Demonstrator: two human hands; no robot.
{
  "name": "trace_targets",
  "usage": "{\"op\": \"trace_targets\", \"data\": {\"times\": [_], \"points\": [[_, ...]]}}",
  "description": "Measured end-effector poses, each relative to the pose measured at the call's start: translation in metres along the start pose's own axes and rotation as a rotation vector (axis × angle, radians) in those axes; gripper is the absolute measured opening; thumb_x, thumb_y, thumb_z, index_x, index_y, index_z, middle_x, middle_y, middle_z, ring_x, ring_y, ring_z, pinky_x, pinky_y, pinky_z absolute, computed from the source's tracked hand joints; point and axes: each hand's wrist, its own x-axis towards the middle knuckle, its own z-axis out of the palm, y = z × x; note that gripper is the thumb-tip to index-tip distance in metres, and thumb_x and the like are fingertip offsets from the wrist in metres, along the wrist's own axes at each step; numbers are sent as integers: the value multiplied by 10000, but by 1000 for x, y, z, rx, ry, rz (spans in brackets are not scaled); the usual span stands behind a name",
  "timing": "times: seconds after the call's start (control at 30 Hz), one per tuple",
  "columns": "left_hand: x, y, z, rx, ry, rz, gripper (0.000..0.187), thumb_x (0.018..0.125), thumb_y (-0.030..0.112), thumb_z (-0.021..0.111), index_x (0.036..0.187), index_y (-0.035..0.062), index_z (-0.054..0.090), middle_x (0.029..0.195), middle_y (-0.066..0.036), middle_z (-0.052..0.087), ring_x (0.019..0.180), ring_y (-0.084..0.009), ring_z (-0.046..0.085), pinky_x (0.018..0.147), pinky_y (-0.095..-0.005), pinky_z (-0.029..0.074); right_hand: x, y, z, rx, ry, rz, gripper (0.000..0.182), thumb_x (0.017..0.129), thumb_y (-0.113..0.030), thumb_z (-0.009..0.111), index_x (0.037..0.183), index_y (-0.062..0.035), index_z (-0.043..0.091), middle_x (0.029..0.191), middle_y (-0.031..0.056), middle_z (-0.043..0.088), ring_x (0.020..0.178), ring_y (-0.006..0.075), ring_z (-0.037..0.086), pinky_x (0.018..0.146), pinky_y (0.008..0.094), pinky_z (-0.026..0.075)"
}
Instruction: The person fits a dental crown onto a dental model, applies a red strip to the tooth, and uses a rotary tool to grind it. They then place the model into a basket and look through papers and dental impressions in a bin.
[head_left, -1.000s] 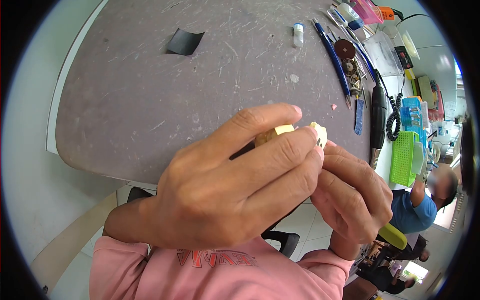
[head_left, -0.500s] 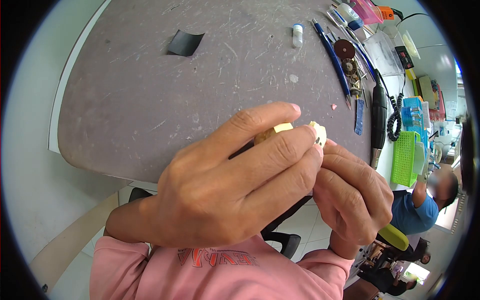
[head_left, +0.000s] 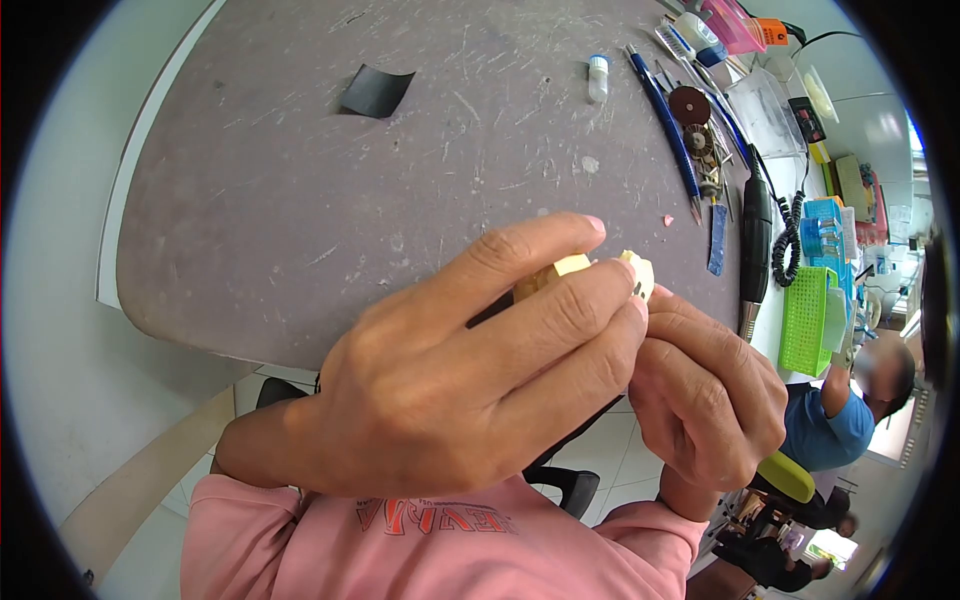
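My left hand [head_left: 470,360] is closed round a small pale yellow block [head_left: 572,265], with a cream piece [head_left: 638,272] with dark marks showing past the fingertips. Whether the block and the piece are joined is hidden by the fingers. Against those fingertips, my right hand [head_left: 705,385] is curled with its fingers pressed together at the lower edge of the cream piece; what it grips, if anything, is hidden. Both hands are above the near part of the grey table [head_left: 270,200].
A black square sheet [head_left: 377,91] and a small capped vial [head_left: 598,79] lie on the table. To the right are a blue pen [head_left: 664,120], discs, a black handpiece [head_left: 757,230] and a green basket [head_left: 808,320]. Beyond sits a person in blue [head_left: 835,420].
The table items appear slightly lower in view. Both hands keep nearly the same pose, with my left fingers a little lower.
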Motion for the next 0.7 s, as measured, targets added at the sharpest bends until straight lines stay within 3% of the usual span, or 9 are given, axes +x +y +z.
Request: {"op": "trace_targets", "data": {"times": [0.3, 0.4, 0.5, 0.7], "points": [[0, 1, -1, 9, -14, -3, 284, 704, 46, 751, 985, 28, 713, 1001, -93, 699, 990, -290, 666, 765, -317, 596, -2, 1, -5, 33, -24, 21, 166, 701, 3, 776, 834, 20, 678, 833, 214, 706, 755, 286, 726, 622, 307, 579], [3, 2, -5, -5, -58, -37, 272, 705, 41, 749, 974, 30, 714, 1002, -91, 698, 997, -290, 665, 763, -318, 597, -5, 6, -6, 141, 7, -39, 193, 697, 8, 774, 864, 18, 679, 832, 209, 696, 756, 285, 718, 648, 319, 590], [3, -1, -2, -47, -16, -47, 249, 712, 31, 745, 959, 37, 716, 984, -87, 703, 982, -288, 670, 751, -307, 596, -10, 2, -11, 141, 3, 47, 221, 692, 0, 782, 888, 16, 681, 839, 195, 684, 727, 280, 704, 680, 354, 606], [2, -1, -1, -42, -24, -44, 223, 740, 22, 741, 960, 54, 716, 943, -84, 713, 933, -281, 681, 719, -290, 596, -14, 12, -9, 119, 87, -16, 269, 675, -94, 769, 926, -11, 719, 836, 141, 677, 647, 208, 695, 591, 324, 605]]}}
